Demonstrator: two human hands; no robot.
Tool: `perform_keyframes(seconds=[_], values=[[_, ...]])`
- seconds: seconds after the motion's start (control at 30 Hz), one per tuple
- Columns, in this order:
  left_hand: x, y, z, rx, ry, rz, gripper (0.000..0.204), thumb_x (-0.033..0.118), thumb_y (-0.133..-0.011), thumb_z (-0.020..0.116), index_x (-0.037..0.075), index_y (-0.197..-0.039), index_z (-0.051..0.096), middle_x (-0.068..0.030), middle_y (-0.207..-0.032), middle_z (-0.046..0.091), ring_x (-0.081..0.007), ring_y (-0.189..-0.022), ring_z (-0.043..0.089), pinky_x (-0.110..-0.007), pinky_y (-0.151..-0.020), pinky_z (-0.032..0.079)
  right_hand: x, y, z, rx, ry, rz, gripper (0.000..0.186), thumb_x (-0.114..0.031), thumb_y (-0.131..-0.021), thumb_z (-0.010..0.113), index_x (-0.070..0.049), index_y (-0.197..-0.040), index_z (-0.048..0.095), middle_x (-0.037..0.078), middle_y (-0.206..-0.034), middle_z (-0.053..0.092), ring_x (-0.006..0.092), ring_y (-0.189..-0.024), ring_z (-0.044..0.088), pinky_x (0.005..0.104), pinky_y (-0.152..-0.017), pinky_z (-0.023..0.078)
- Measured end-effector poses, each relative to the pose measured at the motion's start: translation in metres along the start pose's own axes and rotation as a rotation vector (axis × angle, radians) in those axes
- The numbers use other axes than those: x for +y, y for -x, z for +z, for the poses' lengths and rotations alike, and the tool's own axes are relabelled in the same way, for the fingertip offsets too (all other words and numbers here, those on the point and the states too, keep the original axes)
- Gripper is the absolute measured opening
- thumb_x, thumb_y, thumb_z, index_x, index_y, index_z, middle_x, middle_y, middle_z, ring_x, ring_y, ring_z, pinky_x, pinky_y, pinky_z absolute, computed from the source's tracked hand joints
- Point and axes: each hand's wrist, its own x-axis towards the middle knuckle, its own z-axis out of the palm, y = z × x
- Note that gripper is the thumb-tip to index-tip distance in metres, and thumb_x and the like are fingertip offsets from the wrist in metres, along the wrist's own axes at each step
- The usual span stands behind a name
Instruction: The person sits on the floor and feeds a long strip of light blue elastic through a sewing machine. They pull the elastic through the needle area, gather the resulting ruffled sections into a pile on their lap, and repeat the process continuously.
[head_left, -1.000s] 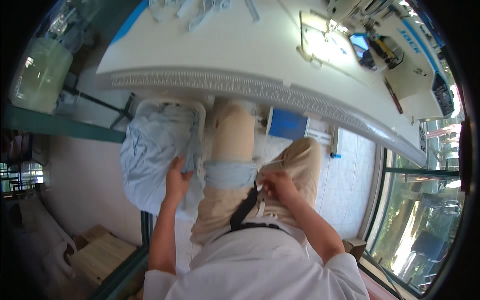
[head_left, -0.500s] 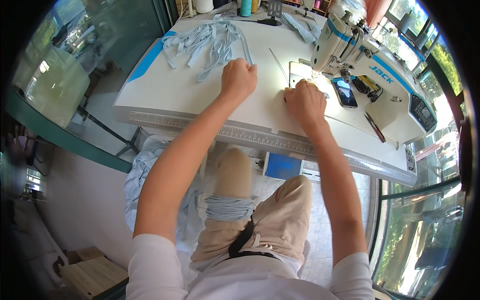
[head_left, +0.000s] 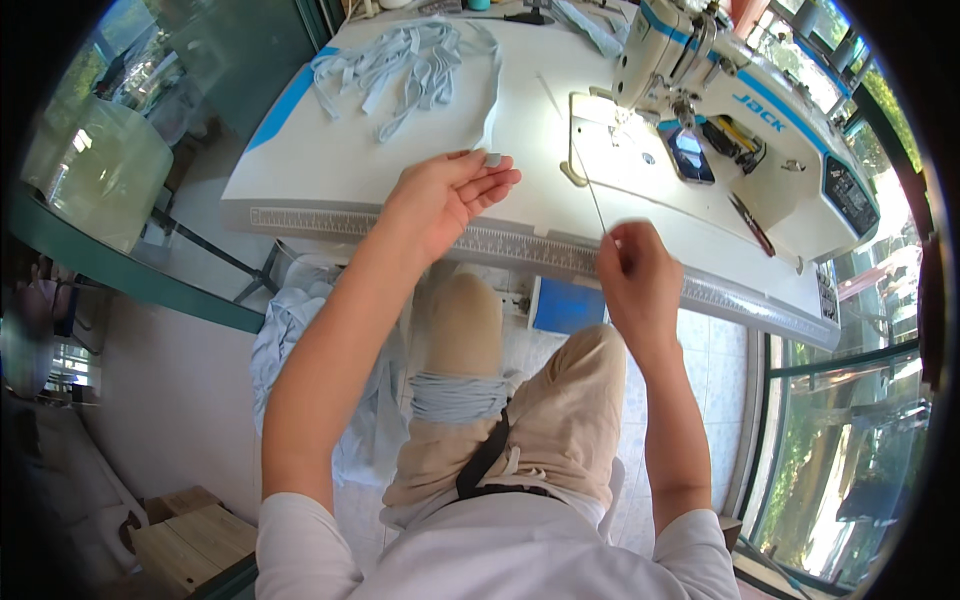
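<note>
My left hand (head_left: 450, 195) is at the table's front, palm partly up, pinching the end of a pale blue fabric strip (head_left: 492, 110) between thumb and forefinger. A small tip of the strip pokes out past the thumb. The strip runs back to a loose heap of pale blue strips (head_left: 410, 65). Over the front edge, my right hand (head_left: 643, 275) is closed on the near end of a thin metal rod (head_left: 590, 182). The rod slants away to the far left, beside the sewing machine's needle plate (head_left: 605, 145). Its far end is blurred.
A white sewing machine (head_left: 700, 75) stands at the right, with a phone (head_left: 690, 158) and thread snips (head_left: 752, 222) near it. A ruler strip (head_left: 480, 240) runs along the table's front edge. Wound pale blue strips (head_left: 457, 397) circle my left thigh.
My right hand has drawn the rod toward me, over the table's edge. My left hand has moved slightly nearer and turned palm up, now showing the strip's end in its fingers.
</note>
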Motion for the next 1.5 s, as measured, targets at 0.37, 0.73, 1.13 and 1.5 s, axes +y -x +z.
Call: perform_keyframes(seconds=[0.37, 0.73, 1.13, 1.5], values=[[-0.046, 0.035, 0.020, -0.050, 0.124, -0.019, 0.019, 0.012, -0.094, 0.050, -0.005, -0.099, 0.058, -0.0217, -0.108, 0.062, -0.0318, -0.104, 0.061, -0.038, -0.092, 0.050, 0.022, 0.148, -0.036, -0.045, -0.250, -0.079, 0.020, 0.007, -0.075, 0.062, 0.001, -0.094, 0.065, 0.003, -0.050, 0.051, 0.0106, -0.040, 0.047, 0.0231, -0.041, 0.034], [-0.045, 0.047, 0.018, -0.035, -0.177, 0.065, 0.021, 0.013, -0.096, 0.046, -0.004, -0.096, 0.058, -0.0210, -0.099, 0.066, -0.0329, -0.092, 0.066, -0.040, -0.082, 0.054, 0.030, 0.142, -0.039, -0.075, -0.194, 0.009, 0.017, 0.006, -0.078, 0.062, 0.001, -0.094, 0.065, 0.002, -0.051, 0.048, 0.0098, -0.041, 0.043, 0.0226, -0.041, 0.032], [-0.052, 0.046, 0.005, -0.070, -0.263, 0.089, 0.017, 0.011, -0.095, 0.048, -0.002, -0.094, 0.058, -0.0183, -0.096, 0.066, -0.0302, -0.089, 0.067, -0.037, -0.080, 0.054, 0.028, 0.145, -0.040, -0.109, -0.228, -0.098, 0.014, 0.006, -0.077, 0.062, 0.002, -0.091, 0.064, 0.004, -0.051, 0.051, 0.0121, -0.041, 0.047, 0.0239, -0.041, 0.034], [-0.054, 0.049, 0.002, -0.053, -0.431, 0.124, 0.016, 0.011, -0.095, 0.048, -0.002, -0.097, 0.058, -0.0152, -0.094, 0.066, -0.0246, -0.081, 0.068, -0.032, -0.074, 0.055, 0.030, 0.147, -0.039, -0.148, -0.220, -0.088, 0.014, 0.005, -0.076, 0.063, 0.001, -0.090, 0.064, 0.004, -0.052, 0.053, 0.0134, -0.042, 0.050, 0.0245, -0.041, 0.036]])
